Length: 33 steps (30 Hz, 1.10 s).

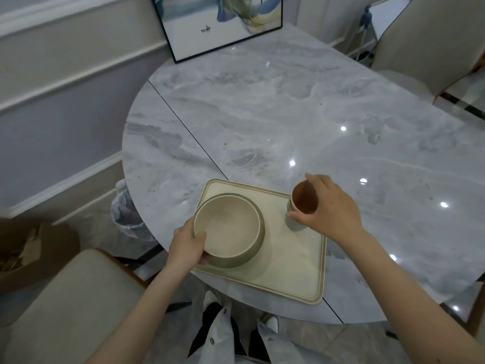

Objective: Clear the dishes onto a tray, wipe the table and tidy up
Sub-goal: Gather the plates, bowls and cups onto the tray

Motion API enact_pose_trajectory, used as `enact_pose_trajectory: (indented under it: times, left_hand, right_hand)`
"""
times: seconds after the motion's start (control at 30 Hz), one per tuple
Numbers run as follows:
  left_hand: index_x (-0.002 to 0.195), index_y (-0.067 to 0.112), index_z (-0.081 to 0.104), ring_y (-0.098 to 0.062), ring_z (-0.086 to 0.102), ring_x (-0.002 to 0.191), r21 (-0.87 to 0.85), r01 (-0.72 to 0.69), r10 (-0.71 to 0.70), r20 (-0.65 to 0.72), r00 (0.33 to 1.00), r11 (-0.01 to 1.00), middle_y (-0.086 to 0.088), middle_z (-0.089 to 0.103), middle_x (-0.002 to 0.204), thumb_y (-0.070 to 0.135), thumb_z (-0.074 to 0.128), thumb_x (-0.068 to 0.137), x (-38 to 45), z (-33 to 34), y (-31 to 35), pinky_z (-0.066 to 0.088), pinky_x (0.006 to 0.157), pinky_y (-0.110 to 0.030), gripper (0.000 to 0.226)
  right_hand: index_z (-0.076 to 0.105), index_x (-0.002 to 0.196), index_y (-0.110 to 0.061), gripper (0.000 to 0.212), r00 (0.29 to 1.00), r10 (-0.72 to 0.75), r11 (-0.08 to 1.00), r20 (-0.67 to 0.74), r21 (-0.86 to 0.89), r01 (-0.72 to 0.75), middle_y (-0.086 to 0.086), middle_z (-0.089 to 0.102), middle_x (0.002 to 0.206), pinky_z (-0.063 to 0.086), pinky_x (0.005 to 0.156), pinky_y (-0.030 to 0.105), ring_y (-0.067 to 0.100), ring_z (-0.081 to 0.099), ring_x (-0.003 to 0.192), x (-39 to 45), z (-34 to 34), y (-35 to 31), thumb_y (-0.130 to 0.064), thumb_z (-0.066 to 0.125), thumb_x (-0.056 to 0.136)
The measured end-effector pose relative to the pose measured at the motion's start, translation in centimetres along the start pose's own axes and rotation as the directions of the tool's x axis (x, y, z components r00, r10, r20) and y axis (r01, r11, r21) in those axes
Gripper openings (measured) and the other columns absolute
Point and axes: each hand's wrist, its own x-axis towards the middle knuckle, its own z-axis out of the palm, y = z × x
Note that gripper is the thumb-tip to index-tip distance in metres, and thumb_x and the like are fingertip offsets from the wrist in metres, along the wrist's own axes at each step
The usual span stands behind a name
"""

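Observation:
A beige square tray (288, 264) lies at the near edge of the grey marble table (301, 114). A wide beige bowl (228, 227) sits on the tray's left half, and my left hand (187, 245) grips its near left rim, thumb over the edge. A small cup with a brown inside (303, 199) stands at the tray's far right corner. My right hand (330, 208) holds the cup from the right, fingers curled round its side. Small crumbs are scattered on the table beyond the tray.
A framed picture (217, 24) leans against the wall at the table's far end. Cream chairs stand at the near left (65, 306) and far right (430, 40). A lined waste bin (126, 208) sits on the floor left of the table, beside a cardboard box (29, 248).

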Motion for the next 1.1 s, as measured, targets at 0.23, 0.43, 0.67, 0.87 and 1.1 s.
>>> enact_pose_trajectory:
  times: [0.23,0.43,0.67,0.87,1.1]
  left_hand:
    - [0.137,0.034,0.038,-0.017,0.051,0.099,0.102,-0.104,0.112,-0.069,0.991,0.989,-0.006,0.048,0.127,0.055,0.021,0.095,0.5,1.0,-0.8,0.046,0.088,-0.041,0.049]
    - [0.137,0.026,0.04,-0.013,0.045,0.098,0.175,-0.126,0.148,-0.119,0.982,0.976,-0.004,0.051,0.123,0.037,0.022,0.1,0.6,1.7,-1.2,0.039,0.084,-0.033,0.042]
    - [0.14,0.025,0.037,-0.006,0.038,0.111,0.091,-0.124,0.136,-0.152,0.979,0.988,-0.001,0.042,0.139,0.048,0.024,0.098,1.0,0.6,-1.1,0.03,0.093,-0.028,0.05]
    - [0.12,0.028,0.049,-0.022,0.049,0.112,-0.108,-0.056,0.03,-0.232,0.972,0.993,0.001,0.049,0.125,0.042,0.027,0.098,3.8,-1.3,-0.6,0.036,0.093,-0.036,0.034]
    - [0.136,0.014,0.047,-0.022,0.043,0.128,-0.403,0.174,-0.218,-0.064,0.974,0.898,-0.002,0.048,0.138,0.04,0.041,0.096,6.5,-1.2,-1.1,0.029,0.102,-0.034,0.048]
  right_hand:
    - [0.036,0.141,-0.017,0.074,0.998,-0.024,0.999,-0.06,-0.049,0.021,0.008,0.033,0.15,0.029,0.111,0.047,0.03,0.03,0.139,-1.0,3.0,0.3,-0.066,0.024,0.087]
    - [0.036,0.141,-0.014,0.069,1.0,-0.01,0.997,-0.024,-0.075,0.008,0.01,0.034,0.15,0.028,0.112,0.047,0.033,0.029,0.139,-1.0,3.9,0.3,-0.058,0.022,0.09]
    - [0.038,0.14,-0.013,0.068,0.984,0.056,0.983,-0.167,0.182,-0.025,0.01,0.035,0.15,0.029,0.109,0.042,0.027,0.033,0.137,-1.5,2.7,0.9,-0.055,0.028,0.088]
    - [0.042,0.136,-0.023,0.052,0.857,0.507,0.667,-0.092,0.672,-0.322,-0.003,0.043,0.14,0.031,0.1,0.028,0.007,0.039,0.124,-4.5,3.9,4.9,-0.052,0.031,0.094]
    - [0.051,0.116,-0.019,0.042,0.672,0.653,0.338,0.348,0.661,-0.67,0.004,0.054,0.122,0.035,0.091,0.034,0.018,0.048,0.106,-7.8,8.4,5.9,-0.051,0.034,0.096]
